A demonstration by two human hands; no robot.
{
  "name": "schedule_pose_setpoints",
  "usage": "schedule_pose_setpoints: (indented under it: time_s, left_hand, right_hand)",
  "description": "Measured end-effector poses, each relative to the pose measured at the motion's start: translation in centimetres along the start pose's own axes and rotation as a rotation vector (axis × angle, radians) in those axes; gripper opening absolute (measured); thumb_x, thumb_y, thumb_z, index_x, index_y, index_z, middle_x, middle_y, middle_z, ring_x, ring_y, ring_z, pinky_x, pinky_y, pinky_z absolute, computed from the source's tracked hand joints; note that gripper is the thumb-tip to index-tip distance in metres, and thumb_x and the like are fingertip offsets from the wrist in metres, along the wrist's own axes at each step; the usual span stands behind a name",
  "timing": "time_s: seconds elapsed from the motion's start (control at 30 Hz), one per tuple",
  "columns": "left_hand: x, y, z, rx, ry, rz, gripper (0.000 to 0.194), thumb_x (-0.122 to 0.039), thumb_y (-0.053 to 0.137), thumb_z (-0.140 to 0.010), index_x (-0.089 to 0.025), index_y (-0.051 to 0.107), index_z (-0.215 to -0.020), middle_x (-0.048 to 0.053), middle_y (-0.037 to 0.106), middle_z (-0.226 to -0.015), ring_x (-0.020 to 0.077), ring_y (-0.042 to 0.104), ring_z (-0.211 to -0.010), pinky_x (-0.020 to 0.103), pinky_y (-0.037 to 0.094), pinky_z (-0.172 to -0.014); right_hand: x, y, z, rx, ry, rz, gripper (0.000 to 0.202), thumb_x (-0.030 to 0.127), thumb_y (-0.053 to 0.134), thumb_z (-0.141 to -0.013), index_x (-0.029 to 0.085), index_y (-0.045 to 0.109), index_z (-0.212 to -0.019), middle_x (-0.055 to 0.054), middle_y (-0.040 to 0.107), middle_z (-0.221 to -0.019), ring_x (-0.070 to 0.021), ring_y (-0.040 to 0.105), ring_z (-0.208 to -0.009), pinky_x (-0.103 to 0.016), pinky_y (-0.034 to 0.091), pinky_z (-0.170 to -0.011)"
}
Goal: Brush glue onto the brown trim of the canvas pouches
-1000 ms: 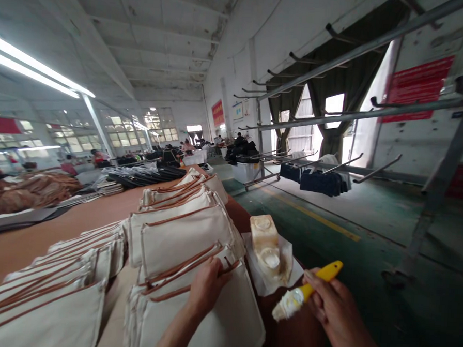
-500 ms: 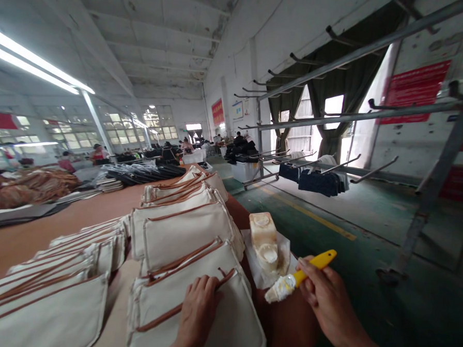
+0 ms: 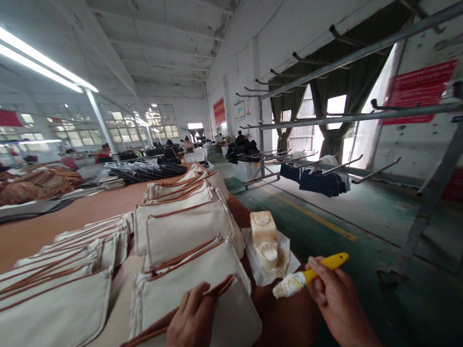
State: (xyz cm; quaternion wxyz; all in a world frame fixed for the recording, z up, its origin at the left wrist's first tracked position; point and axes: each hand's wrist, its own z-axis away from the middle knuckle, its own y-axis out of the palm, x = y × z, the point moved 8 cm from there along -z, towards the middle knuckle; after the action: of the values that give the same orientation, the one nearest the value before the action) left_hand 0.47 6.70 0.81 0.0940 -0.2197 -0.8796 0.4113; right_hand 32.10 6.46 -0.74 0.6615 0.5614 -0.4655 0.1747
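Observation:
In my right hand (image 3: 334,290) is a brush (image 3: 301,282) with a yellow handle, its bristles caked in white paste and pointing left. My left hand (image 3: 193,321) is closed on the brown-trimmed top edge of the nearest cream bag (image 3: 235,318), where the mouth gapes slightly. Behind that bag, more cream bags (image 3: 189,231) lie overlapped in a row. A stained plastic container (image 3: 263,227) with white paste in its opening rests on a white sheet (image 3: 284,242), just beyond the brush tip.
Another row of cream bags (image 3: 49,309) lies at left on the brown table (image 3: 86,204). Black pieces (image 3: 146,171) and a brown heap (image 3: 32,186) are farther back. A wheeled metal rack (image 3: 418,225) stands at right across the green floor. People sit in the background.
My left hand has drawn the nearest bag's top edge toward me, and its mouth gapes more. My right hand and the brush have shifted slightly right.

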Motion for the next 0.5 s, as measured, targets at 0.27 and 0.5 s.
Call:
schedule_pose_setpoints:
  time_s: [0.27,0.5]
  left_hand:
    - [2.1,5.3,-4.6,0.509,-0.387,0.056,0.024,-0.041,0.045,-0.094,-0.022,0.058,-0.098,0.006,0.068,-0.099,0.0251,0.062,-0.099,0.034,0.042,-0.082]
    - [2.5,8.5,-5.5,0.573,-0.419,0.185,0.02,-0.034,0.054,-0.087,-0.02,0.067,-0.092,0.009,0.071,-0.098,0.0264,0.063,-0.095,0.034,0.04,-0.077]
  right_hand:
    - [-1.5,0.7,0.7,-0.028,0.044,0.015,0.041,0.047,0.085,-0.073,0.016,0.059,-0.076,0.007,0.037,-0.052,-0.0052,0.027,-0.043,-0.016,0.024,-0.038]
    - [-1.2,2.6,-0.5,0.017,0.013,0.046,0.044,0.049,0.084,-0.073,0.017,0.055,-0.075,0.008,0.036,-0.05,-0.0056,0.027,-0.041,-0.018,0.021,-0.038]
